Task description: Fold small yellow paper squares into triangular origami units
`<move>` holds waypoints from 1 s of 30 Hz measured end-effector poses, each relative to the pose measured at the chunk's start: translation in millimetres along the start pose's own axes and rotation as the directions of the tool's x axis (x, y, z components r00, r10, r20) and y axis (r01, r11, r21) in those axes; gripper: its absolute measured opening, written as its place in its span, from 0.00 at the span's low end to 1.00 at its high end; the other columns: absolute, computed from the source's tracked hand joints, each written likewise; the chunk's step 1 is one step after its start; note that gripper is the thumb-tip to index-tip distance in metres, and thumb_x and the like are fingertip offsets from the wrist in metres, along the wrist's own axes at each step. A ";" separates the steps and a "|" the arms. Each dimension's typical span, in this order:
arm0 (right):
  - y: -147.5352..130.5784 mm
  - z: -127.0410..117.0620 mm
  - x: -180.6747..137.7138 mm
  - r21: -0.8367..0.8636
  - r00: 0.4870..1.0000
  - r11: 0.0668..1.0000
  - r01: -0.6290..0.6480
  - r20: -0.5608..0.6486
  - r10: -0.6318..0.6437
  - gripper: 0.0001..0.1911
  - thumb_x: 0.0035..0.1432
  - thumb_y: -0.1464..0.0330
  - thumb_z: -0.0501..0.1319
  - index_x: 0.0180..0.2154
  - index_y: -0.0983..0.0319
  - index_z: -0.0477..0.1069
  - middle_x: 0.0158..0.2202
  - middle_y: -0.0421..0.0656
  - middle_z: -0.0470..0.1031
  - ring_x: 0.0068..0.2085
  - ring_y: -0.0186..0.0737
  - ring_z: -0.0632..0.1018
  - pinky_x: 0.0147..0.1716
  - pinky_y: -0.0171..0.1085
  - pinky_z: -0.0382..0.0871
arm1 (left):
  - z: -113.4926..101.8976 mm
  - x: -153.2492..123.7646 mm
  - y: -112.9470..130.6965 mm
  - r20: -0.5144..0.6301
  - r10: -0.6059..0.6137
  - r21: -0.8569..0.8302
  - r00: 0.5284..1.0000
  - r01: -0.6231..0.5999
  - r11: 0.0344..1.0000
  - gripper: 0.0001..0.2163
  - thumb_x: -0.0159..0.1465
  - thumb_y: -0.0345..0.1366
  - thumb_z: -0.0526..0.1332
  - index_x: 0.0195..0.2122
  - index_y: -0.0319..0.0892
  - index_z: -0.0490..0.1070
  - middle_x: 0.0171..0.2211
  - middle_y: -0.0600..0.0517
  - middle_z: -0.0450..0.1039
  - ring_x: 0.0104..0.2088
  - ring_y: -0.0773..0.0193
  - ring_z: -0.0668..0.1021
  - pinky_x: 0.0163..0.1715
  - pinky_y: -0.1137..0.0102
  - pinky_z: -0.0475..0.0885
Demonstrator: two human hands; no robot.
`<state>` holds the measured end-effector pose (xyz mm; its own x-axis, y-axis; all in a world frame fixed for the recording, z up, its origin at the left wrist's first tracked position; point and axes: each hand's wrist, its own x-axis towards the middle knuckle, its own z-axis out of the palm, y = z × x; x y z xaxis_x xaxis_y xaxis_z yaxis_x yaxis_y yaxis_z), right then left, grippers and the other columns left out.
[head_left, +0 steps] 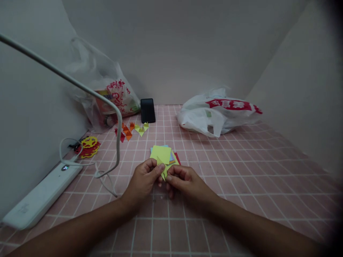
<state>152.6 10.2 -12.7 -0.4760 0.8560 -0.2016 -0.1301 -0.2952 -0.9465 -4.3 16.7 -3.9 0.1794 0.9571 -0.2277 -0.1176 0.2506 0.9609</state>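
Between my two hands is a small piece of folded yellow paper (163,172) with pointed ends. My left hand (144,178) pinches it between thumb and fingers from the left. From the right, my right hand (186,182) has its fingertips closed on the lower part of the same piece. Just beyond the hands lies a stack of square coloured paper (160,154), yellow on top, with blue and red edges showing beneath. Farther back on the left sit several small folded paper shapes (128,132) in red, orange and yellow.
A black phone (148,110) leans at the back. Plastic bags stand at the back left (115,96) and lie at the back right (219,112). On the left are a white power strip (43,194), a grey cable (118,142) arching close by, and yellow and red cut-outs (88,147).
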 end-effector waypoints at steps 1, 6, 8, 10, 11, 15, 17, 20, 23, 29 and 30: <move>0.3 0.3 -0.1 0.012 1.000 1.000 -0.003 0.005 0.003 0.11 0.55 0.63 0.63 0.28 0.63 0.67 0.25 0.38 0.71 0.22 0.30 0.71 0.24 0.32 0.65 | 0.6 -0.6 0.2 -0.004 0.006 0.003 1.000 -0.006 1.000 0.16 0.54 0.46 0.66 0.25 0.41 0.63 0.16 0.59 0.66 0.17 0.72 0.66 0.21 0.75 0.60; 4.5 2.2 -0.4 0.132 0.999 0.991 -0.008 0.055 0.001 0.14 0.54 0.59 0.65 0.28 0.63 0.67 0.26 0.39 0.71 0.22 0.30 0.71 0.24 0.32 0.66 | 3.7 -2.9 0.8 -0.043 0.053 0.026 0.998 -0.052 0.998 0.14 0.55 0.44 0.65 0.25 0.42 0.62 0.15 0.61 0.64 0.15 0.73 0.65 0.18 0.76 0.59; 5.9 3.1 -0.8 0.137 0.999 0.991 0.003 0.037 -0.008 0.14 0.55 0.59 0.65 0.28 0.63 0.67 0.25 0.38 0.71 0.22 0.29 0.71 0.25 0.32 0.65 | 4.6 -3.3 1.2 -0.062 0.074 0.036 0.995 -0.072 0.997 0.14 0.56 0.44 0.65 0.25 0.42 0.61 0.14 0.61 0.64 0.15 0.73 0.65 0.18 0.76 0.60; 6.7 3.9 -1.2 0.105 0.999 0.994 0.025 0.017 -0.027 0.14 0.56 0.59 0.64 0.29 0.63 0.68 0.24 0.38 0.71 0.23 0.30 0.72 0.26 0.33 0.66 | 5.0 -3.5 1.5 -0.075 0.086 0.047 0.993 -0.083 0.995 0.15 0.56 0.44 0.65 0.24 0.42 0.61 0.14 0.61 0.63 0.15 0.73 0.65 0.18 0.76 0.60; 7.0 4.1 -1.4 0.086 0.999 0.996 0.037 0.010 -0.038 0.14 0.57 0.59 0.63 0.29 0.63 0.68 0.25 0.38 0.71 0.23 0.30 0.72 0.26 0.33 0.66 | 5.1 -3.6 1.5 -0.078 0.089 0.055 0.993 -0.084 0.995 0.15 0.56 0.44 0.65 0.24 0.42 0.61 0.14 0.61 0.63 0.15 0.72 0.66 0.18 0.76 0.60; 7.0 4.0 -1.8 0.033 0.999 0.998 0.049 -0.003 -0.049 0.14 0.58 0.58 0.61 0.30 0.63 0.68 0.25 0.38 0.70 0.23 0.31 0.72 0.26 0.33 0.65 | 4.5 -3.9 -0.2 -0.072 0.095 0.093 0.993 -0.088 0.992 0.15 0.57 0.45 0.64 0.24 0.43 0.60 0.14 0.61 0.63 0.15 0.72 0.65 0.17 0.76 0.60; 6.5 4.3 -2.2 -0.001 0.998 0.998 0.058 -0.006 -0.058 0.14 0.58 0.58 0.60 0.30 0.63 0.67 0.25 0.38 0.70 0.23 0.31 0.72 0.26 0.34 0.65 | 4.1 -4.0 -1.4 -0.078 0.109 0.115 0.991 -0.100 0.988 0.14 0.58 0.44 0.63 0.24 0.43 0.60 0.14 0.61 0.63 0.15 0.72 0.65 0.17 0.76 0.59; 5.5 5.4 -3.3 -0.131 0.993 0.986 0.105 -0.044 -0.111 0.09 0.56 0.64 0.61 0.29 0.61 0.65 0.24 0.36 0.66 0.23 0.31 0.69 0.25 0.33 0.64 | 4.2 -4.1 -2.5 -0.093 0.127 0.140 0.988 -0.113 0.984 0.14 0.59 0.43 0.62 0.24 0.43 0.60 0.14 0.62 0.62 0.15 0.73 0.64 0.17 0.76 0.58; 4.7 6.5 -4.2 -0.270 0.980 0.952 0.147 -0.087 -0.176 0.06 0.55 0.69 0.59 0.27 0.61 0.65 0.24 0.36 0.65 0.24 0.32 0.68 0.24 0.33 0.62 | 5.1 -4.5 -3.3 -0.098 0.133 0.164 0.986 -0.115 0.980 0.13 0.60 0.42 0.61 0.24 0.43 0.60 0.14 0.62 0.61 0.15 0.72 0.64 0.17 0.76 0.58; 3.2 8.4 -6.0 -0.373 0.973 0.916 0.148 -0.111 -0.202 0.06 0.58 0.69 0.58 0.28 0.61 0.69 0.23 0.38 0.68 0.24 0.33 0.68 0.24 0.33 0.61 | 6.9 -7.1 -3.5 -0.082 0.141 0.162 0.987 -0.126 0.979 0.13 0.61 0.40 0.61 0.24 0.43 0.59 0.16 0.61 0.63 0.17 0.71 0.67 0.19 0.75 0.61; 2.8 8.9 -6.4 -0.390 0.971 0.909 0.149 -0.118 -0.210 0.06 0.58 0.70 0.58 0.28 0.62 0.69 0.23 0.38 0.68 0.24 0.33 0.68 0.25 0.33 0.61 | 7.3 -7.5 -3.2 -0.083 0.140 0.158 0.987 -0.126 0.979 0.13 0.61 0.40 0.61 0.24 0.43 0.59 0.16 0.61 0.63 0.17 0.71 0.67 0.20 0.75 0.62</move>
<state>147.5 0.1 -11.8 -0.3318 0.9430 -0.0265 0.1500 0.0250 -0.9884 1.8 7.6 -4.2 0.0799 0.9915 -0.1030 0.0169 0.1020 0.9946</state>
